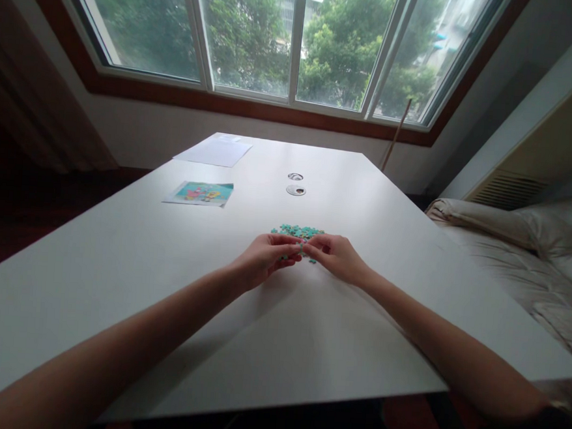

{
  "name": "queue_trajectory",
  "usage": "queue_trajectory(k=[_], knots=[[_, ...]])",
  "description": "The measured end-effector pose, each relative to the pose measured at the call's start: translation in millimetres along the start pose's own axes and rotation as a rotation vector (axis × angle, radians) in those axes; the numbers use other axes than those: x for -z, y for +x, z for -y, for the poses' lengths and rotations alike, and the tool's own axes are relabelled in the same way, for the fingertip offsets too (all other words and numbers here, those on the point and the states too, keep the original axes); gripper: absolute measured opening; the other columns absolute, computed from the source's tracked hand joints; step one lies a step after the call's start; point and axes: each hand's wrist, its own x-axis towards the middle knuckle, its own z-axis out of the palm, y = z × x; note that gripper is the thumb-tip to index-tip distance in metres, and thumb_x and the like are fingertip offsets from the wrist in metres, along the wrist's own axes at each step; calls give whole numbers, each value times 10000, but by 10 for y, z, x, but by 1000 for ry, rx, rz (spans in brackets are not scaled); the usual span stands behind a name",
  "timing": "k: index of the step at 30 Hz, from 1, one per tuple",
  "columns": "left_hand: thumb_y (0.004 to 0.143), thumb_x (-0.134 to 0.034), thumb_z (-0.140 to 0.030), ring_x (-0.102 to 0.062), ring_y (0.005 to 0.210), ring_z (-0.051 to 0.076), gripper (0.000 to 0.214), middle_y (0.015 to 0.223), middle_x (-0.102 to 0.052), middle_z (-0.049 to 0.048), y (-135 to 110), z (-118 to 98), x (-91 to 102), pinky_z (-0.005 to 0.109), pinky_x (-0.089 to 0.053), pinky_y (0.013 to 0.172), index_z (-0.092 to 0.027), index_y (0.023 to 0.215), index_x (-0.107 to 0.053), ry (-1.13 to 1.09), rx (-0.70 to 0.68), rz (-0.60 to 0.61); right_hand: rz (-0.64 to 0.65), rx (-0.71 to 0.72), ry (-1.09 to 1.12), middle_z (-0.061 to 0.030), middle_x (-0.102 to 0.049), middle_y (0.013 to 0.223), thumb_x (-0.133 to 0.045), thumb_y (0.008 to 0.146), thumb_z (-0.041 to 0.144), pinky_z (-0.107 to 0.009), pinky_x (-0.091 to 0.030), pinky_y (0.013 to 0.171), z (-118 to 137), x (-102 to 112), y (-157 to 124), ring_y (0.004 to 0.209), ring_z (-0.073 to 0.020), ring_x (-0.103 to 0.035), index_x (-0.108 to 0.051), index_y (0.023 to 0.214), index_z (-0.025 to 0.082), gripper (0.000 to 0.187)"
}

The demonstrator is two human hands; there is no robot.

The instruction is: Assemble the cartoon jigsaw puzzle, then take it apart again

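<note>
My left hand [269, 258] and my right hand [336, 256] meet over the middle of the white table. Between their fingertips is a small teal jigsaw puzzle piece [301, 247], pinched from both sides. Just beyond the fingers lies a heap of loose jigsaw puzzle pieces [298, 230], mostly teal, partly hidden by my hands. A stray piece [313, 261] rests under my right hand's fingers. Both hands are closed at the fingertips.
A colourful picture sheet [200, 193] lies on the left of the white table [355, 350], with white paper [215, 151] behind it. Two round metal-rimmed fittings [296, 190] sit farther back. A padded sofa [510, 237] stands to the right, and windows [259, 36] line the far wall.
</note>
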Motion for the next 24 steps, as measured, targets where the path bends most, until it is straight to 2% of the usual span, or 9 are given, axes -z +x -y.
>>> queue_trajectory(k=[5, 9, 11, 13, 16, 18, 21, 24], knots=[[608, -726, -99, -623, 651, 146, 204, 694, -650, 71, 12, -6, 3, 233, -484, 576, -101, 798, -652, 43, -21, -51, 8, -56, 76, -15, -617, 616, -555, 785, 411, -208, -354, 507, -42, 20, 27, 532, -94, -485, -661, 746, 127, 306], [612, -593, 12, -640, 731, 154, 270, 810, -649, 89, 40, -43, 29, 242, -484, 629, -100, 856, -604, 88, -77, -103, -35, -44, -173, -42, -664, 729, -578, 783, 380, -258, -410, 623, -229, 180, 95, 641, -140, -561, -674, 867, 148, 264], [613, -579, 17, -640, 779, 159, 304, 854, -641, 86, 51, -77, 40, 252, -485, 671, -108, 891, -580, 130, -135, -118, -49, 11, -283, -68, -673, 849, -602, 770, 394, -295, -429, 706, -324, 271, 115, 757, -177, -587, -650, 986, 157, 324], [638, -601, -21, -630, 843, 163, 322, 910, -634, 79, 71, -109, 41, 258, -481, 712, -125, 939, -558, 192, -213, -118, -33, 56, -326, -115, -642, 1032, -637, 730, 448, -341, -432, 805, -405, 341, 118, 928, -229, -575, -591, 1117, 148, 492], [679, -644, -119, -616, 905, 177, 326, 979, -633, 79, 155, -121, 18, 282, -479, 752, -145, 988, -541, 328, -327, -71, 59, 43, -363, -180, -462, 1316, -668, 642, 559, -418, -352, 969, -501, 369, 96, 1192, -304, -430, -418, 1313, 119, 840], [693, -646, -163, -621, 902, 193, 282, 963, -645, 87, 254, -101, 1, 307, -485, 765, -145, 960, -555, 446, -382, -18, 147, -15, -390, -210, -319, 1416, -664, 602, 614, -444, -273, 1039, -545, 341, 77, 1294, -329, -304, -299, 1383, 89, 1009], [706, -616, -167, -615, 940, 218, 204, 973, -651, 91, 429, -90, 35, 333, -477, 809, -160, 908, -590, 651, -462, 30, 249, -99, -421, -226, -152, 1475, -626, 586, 678, -476, -162, 1088, -576, 283, 54, 1358, -345, -149, -163, 1428, 67, 1138], [724, -585, -186, -533, 1095, 231, 248, 1112, -608, 77, 567, -166, 197, 367, -381, 963, -189, 972, -596, 858, -557, -9, 295, -148, -429, -204, -56, 1495, -567, 595, 730, -519, -89, 1092, -565, 257, 43, 1371, -351, -55, -64, 1446, 97, 1173]])
